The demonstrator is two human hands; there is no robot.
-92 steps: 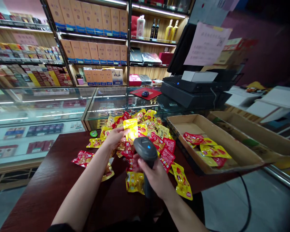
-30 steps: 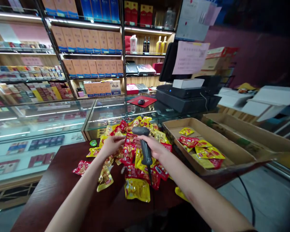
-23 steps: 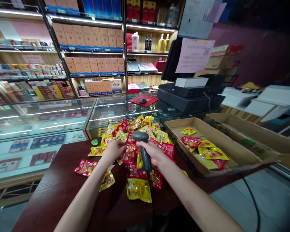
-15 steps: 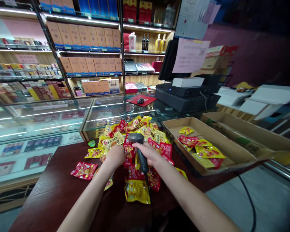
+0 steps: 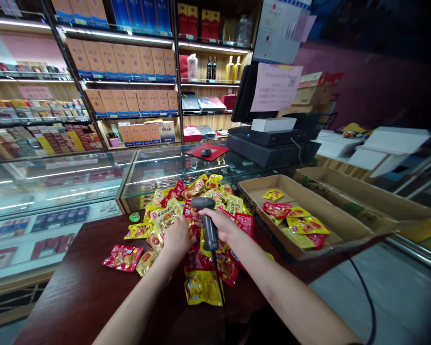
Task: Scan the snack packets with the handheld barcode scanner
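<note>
Right hand point(image 5: 221, 225) grips one scanner point(image 5: 210, 233); left hand point(image 5: 178, 235), grasp unclear, is at packets point(image 5: 167, 216) near two trays point(image 5: 335, 211).

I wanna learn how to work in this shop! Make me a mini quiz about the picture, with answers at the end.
1. Which hand grips the scanner?
2. True or false: the computer mouse sits on a red mat.
3. Fill in the missing word: the nearer cardboard tray has red and yellow ____ inside.

Key:
1. The right hand.
2. True.
3. Packets.
</note>
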